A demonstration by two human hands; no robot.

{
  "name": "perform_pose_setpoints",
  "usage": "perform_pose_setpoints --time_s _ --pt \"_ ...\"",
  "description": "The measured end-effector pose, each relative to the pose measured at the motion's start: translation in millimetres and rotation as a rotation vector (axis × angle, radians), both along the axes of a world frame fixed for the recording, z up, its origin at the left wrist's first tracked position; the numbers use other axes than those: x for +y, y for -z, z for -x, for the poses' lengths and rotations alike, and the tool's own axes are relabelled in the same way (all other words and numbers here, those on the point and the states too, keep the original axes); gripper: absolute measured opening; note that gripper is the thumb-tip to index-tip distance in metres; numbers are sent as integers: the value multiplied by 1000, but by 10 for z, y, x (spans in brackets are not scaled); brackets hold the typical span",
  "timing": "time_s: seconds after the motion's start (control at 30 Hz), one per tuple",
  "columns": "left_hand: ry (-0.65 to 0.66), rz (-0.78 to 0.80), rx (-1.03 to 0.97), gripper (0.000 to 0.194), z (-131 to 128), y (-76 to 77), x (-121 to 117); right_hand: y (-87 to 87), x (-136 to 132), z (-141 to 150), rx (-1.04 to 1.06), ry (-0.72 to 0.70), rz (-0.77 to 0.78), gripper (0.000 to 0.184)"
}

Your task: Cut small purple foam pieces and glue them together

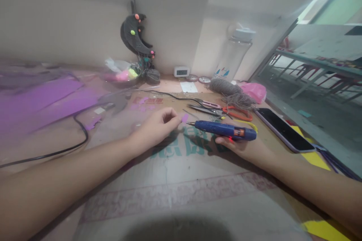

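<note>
Between thumb and fingers, my left hand (162, 126) pinches a small purple piece (184, 118), thin and flat, perhaps felt or foam. My right hand (243, 148) is wrapped round a blue glue gun (215, 129), whose metal nozzle points left and sits just beside the purple piece. Whether nozzle and piece touch, I cannot tell. A small red light glows on the gun near my right thumb. Both hands are above a cardboard sheet (181, 180) with green and red print. More purple scraps (143, 104) lie beyond my left hand.
Behind the glue gun are scissors (237, 113), pliers (203, 109) and grey yarn (226, 90). A phone (284, 130) lies at right. A black cable (82, 135) crosses the left side. Purple sheets (48, 98), a bottle (233, 54), a small clock (181, 71) and a dark crescent ornament (134, 35) stand around.
</note>
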State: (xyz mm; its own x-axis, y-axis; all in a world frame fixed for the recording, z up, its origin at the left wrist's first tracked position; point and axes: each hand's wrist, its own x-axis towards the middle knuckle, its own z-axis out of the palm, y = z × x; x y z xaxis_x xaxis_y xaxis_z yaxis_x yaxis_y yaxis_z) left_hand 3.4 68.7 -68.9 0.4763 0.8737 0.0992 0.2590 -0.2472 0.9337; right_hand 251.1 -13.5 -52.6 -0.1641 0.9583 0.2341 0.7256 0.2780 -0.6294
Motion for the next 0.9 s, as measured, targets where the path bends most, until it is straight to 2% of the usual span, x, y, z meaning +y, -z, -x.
perform_pose_setpoints --time_s 0.33,0.57,0.73,0.9 --pt "4 -36 2 23 -8 -61 -37 15 1 0 -82 24 -53 28" --pt "13 -19 5 22 -3 -46 -29 20 2 -13 -155 15 -105 30" --pt "13 1 6 24 -2 -38 -24 32 20 -5 -107 -10 -144 36" --pt "-3 -5 8 25 -10 -40 -19 43 19 -6 -88 8 -116 37"
